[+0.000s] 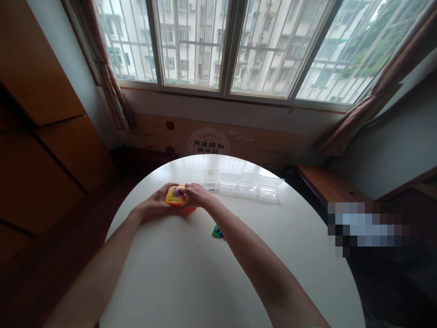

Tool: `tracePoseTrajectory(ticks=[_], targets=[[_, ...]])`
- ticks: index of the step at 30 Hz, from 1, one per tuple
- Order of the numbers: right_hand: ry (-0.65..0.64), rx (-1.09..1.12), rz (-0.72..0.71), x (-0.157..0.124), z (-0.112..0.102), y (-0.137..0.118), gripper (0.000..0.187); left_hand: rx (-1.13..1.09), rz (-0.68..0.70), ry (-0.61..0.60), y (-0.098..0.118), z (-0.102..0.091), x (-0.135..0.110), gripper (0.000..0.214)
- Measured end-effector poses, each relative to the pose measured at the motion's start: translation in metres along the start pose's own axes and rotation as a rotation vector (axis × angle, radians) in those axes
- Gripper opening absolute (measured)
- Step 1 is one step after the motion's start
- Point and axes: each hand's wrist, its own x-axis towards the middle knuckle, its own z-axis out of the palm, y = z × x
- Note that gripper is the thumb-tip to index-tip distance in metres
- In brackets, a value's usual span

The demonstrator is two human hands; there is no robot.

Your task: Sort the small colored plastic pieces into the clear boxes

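Note:
Both my hands are on a small yellow and orange box [175,199] with dark printed characters on its top, at the left part of the white round table. My left hand [160,197] wraps round its left side, closed on it. From the right, my right hand [195,194] grips the box's right edge, its fingers partly hidden. Beneath this hand a strip of orange shows, and I cannot tell whether it belongs to the same box. Under my right forearm lies a small green and blue piece [217,231], partly covered by the arm.
Several clear plastic cases with raised lids [239,184] stand in a row near the table's far edge. The white table [164,282] has a curved rim. Beyond it are a window [225,50] and a printed panel [256,141]; a wooden bench [324,184] is at right.

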Motion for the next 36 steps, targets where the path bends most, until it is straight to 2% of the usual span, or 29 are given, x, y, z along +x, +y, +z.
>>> tracePoseTrajectory(ticks=[7, 9, 12, 16, 18, 21, 24, 28, 32, 34, 36], targets=[[-0.046, 0.178, 0.08, -0.003, -0.017, 0.005, 0.042, -0.074, -0.023, 0.01, -0.013, -0.009, 0.002, 0.099], [0.004, 0.235, 0.107, -0.004, -0.019, 0.009, 0.04, -0.088, -0.011, 0.012, -0.019, -0.012, 0.004, 0.103], [0.145, 0.278, 0.176, -0.003, -0.019, 0.015, 0.039, -0.114, 0.015, -0.003, -0.024, -0.013, 0.006, 0.103], [0.352, 0.281, 0.309, 0.0, -0.016, 0.02, 0.035, -0.027, 0.011, 0.08, -0.021, -0.013, 0.007, 0.113], [0.428, 0.289, 0.318, 0.001, -0.014, 0.021, 0.033, 0.03, -0.011, 0.104, -0.019, -0.013, 0.007, 0.117], [0.52, 0.26, 0.295, -0.001, -0.015, 0.023, 0.029, 0.069, -0.021, 0.058, -0.015, -0.013, 0.008, 0.12], [0.554, 0.174, 0.329, -0.004, -0.017, 0.025, 0.029, 0.119, -0.021, 0.038, -0.014, -0.014, 0.01, 0.121], [0.506, 0.086, 0.39, -0.006, -0.016, 0.029, 0.035, 0.273, -0.019, 0.127, -0.018, -0.016, 0.012, 0.123], [0.449, 0.101, 0.424, -0.007, -0.009, 0.033, 0.044, 0.457, 0.072, 0.183, -0.021, -0.018, 0.011, 0.11], [0.461, 0.147, 0.392, -0.006, -0.004, 0.035, 0.046, 0.589, 0.124, 0.172, -0.018, -0.017, 0.009, 0.09], [0.48, 0.196, 0.327, -0.005, 0.001, 0.038, 0.049, 0.721, 0.147, 0.129, -0.011, -0.014, 0.009, 0.059]])
